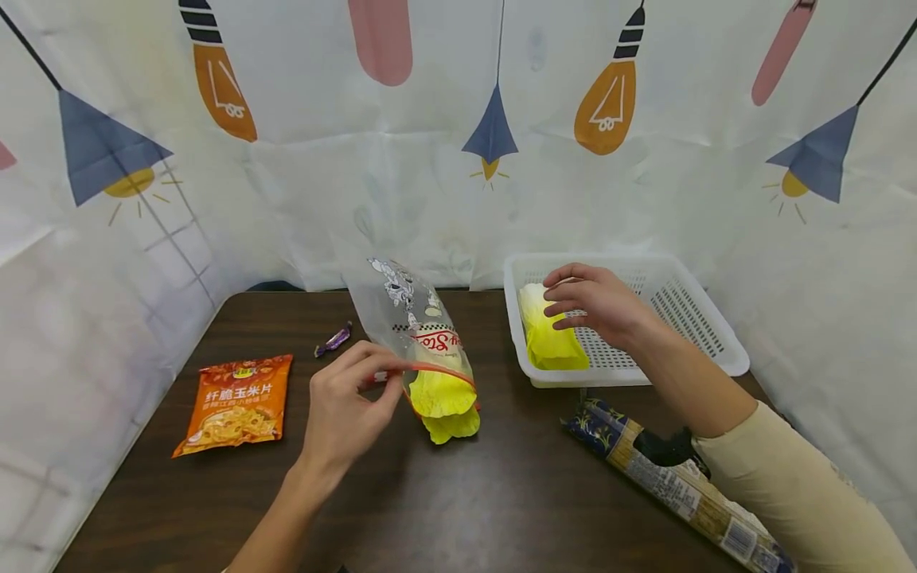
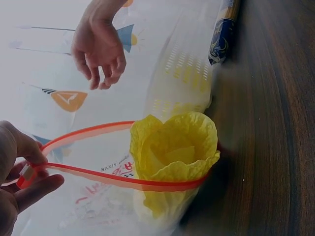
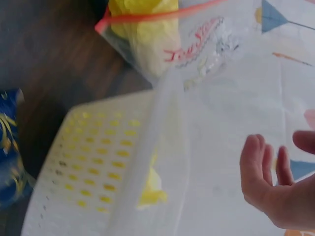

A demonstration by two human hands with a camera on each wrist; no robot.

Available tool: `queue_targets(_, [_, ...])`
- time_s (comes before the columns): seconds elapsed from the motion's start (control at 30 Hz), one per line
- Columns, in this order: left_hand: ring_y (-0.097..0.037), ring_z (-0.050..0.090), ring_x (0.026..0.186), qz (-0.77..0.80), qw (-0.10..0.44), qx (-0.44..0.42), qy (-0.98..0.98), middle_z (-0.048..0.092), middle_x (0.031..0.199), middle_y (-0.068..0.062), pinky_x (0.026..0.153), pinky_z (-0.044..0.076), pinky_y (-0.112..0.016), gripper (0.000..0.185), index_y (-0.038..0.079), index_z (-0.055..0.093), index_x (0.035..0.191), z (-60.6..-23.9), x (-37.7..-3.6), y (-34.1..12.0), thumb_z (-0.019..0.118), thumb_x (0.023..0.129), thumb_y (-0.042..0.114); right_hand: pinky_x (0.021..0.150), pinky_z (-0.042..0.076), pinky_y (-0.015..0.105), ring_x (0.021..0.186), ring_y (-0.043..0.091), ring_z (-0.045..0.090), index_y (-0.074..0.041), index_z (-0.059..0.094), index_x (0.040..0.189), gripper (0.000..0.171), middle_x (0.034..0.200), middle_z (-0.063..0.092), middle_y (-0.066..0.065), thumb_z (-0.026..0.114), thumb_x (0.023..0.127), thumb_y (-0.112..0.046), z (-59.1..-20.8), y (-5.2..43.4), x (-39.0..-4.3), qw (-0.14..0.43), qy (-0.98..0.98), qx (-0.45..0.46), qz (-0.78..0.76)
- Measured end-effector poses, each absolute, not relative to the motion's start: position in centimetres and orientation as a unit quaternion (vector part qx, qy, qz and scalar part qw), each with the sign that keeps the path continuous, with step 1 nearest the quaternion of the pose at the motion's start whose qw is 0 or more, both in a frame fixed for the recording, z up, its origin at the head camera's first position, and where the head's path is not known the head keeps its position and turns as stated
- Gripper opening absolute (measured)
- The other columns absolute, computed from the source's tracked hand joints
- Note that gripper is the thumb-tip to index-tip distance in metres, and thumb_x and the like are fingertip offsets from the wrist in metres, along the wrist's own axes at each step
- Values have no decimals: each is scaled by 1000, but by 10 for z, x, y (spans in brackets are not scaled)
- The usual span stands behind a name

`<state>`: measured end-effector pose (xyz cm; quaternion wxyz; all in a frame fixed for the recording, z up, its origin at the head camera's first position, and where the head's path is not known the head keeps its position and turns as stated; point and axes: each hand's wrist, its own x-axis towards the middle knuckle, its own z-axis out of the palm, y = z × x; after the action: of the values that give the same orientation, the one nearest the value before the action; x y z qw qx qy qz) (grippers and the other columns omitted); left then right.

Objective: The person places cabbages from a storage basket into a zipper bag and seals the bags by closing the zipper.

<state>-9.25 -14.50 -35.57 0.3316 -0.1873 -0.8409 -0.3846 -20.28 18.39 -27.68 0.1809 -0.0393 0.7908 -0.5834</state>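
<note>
Spanning the scene, a dark surface is seen, on which a white basket holding one yellow cabbage is set. A clear zip bag lying left of the basket is entered by a second cabbage. Its red rim is pinched by the left grip; the right grip is held released above the basket.
</note>
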Motion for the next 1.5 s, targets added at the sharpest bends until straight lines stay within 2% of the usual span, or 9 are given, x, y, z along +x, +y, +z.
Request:
queue_targets(0.1, [-9, 61, 76, -385, 326, -186, -843, 71, 89, 7, 66, 49, -13, 24, 15, 81, 90, -356, -91, -146, 78, 80, -7, 102, 57, 47, 116, 34, 65, 0, 52, 134, 35, 145, 54, 21, 56, 105, -19, -272, 184, -211, 189, 814, -47, -548])
queue_targets(0.23, [-10, 62, 76, -387, 320, -185, -845, 72, 89, 3, 68, 51, -11, 24, 14, 81, 91, -356, -90, -146, 77, 80, -7, 106, 54, 50, 125, 42, 60, 1, 50, 139, 39, 144, 55, 22, 54, 106, -21, -269, 186, -223, 190, 838, -46, -510])
queue_targets(0.5, [-11, 63, 77, -388, 321, -187, -844, 72, 90, 2, 69, 52, -11, 22, 14, 81, 91, -356, -90, -146, 77, 81, -5, 109, 52, 53, 126, 43, 58, 1, 48, 143, 44, 147, 50, 25, 56, 106, -24, -271, 191, -248, 228, 868, -50, -439])
queue_targets(0.67, [-12, 63, 77, -389, 314, -181, -847, 72, 90, -1, 69, 51, -11, 23, 14, 81, 91, -355, -89, -146, 77, 81, -6, 107, 53, 50, 126, 42, 56, -1, 47, 141, 48, 145, 52, 24, 60, 105, -28, -279, 189, -261, 257, 892, -44, -368])
queue_targets(0.87, [-12, 63, 77, -386, 311, -176, -850, 72, 90, 1, 68, 52, -14, 23, 15, 81, 91, -355, -88, -146, 78, 81, -6, 104, 55, 49, 123, 41, 59, 0, 44, 138, 53, 142, 52, 26, 66, 101, -31, -292, 187, -274, 279, 914, -50, -290])
queue_targets(1.03, [-8, 62, 77, -387, 309, -179, -850, 72, 90, 1, 70, 50, -11, 23, 15, 81, 92, -357, -88, -147, 78, 81, -5, 103, 56, 49, 119, 40, 62, 0, 43, 136, 55, 138, 54, 24, 69, 99, -31, -300, 185, -278, 288, 924, -46, -246])
queue_targets(1.13, [-9, 62, 77, -387, 308, -183, -849, 73, 90, 1, 70, 50, -11, 23, 16, 81, 92, -358, -88, -147, 77, 81, -4, 104, 55, 52, 123, 44, 60, -3, 38, 145, 64, 145, 49, 25, 71, 98, -32, -304, 183, -280, 311, 920, -40, -233])
queue_targets(1.27, [-10, 62, 77, -387, 304, -184, -851, 72, 90, -1, 69, 54, -17, 22, 15, 81, 92, -358, -88, -147, 77, 82, -5, 104, 55, 56, 130, 49, 57, -12, 28, 158, 81, 157, 38, 26, 74, 95, -34, -310, 182, -282, 347, 912, -29, -218])
queue_targets(1.5, [-8, 62, 77, -381, 299, -182, -856, 71, 89, 2, 68, 58, -24, 23, 15, 81, 91, -357, -88, -148, 78, 81, -6, 99, 56, 59, 134, 53, 53, -20, 15, 163, 96, 162, 28, 29, 76, 92, -37, -315, 176, -283, 379, 903, -38, -198])
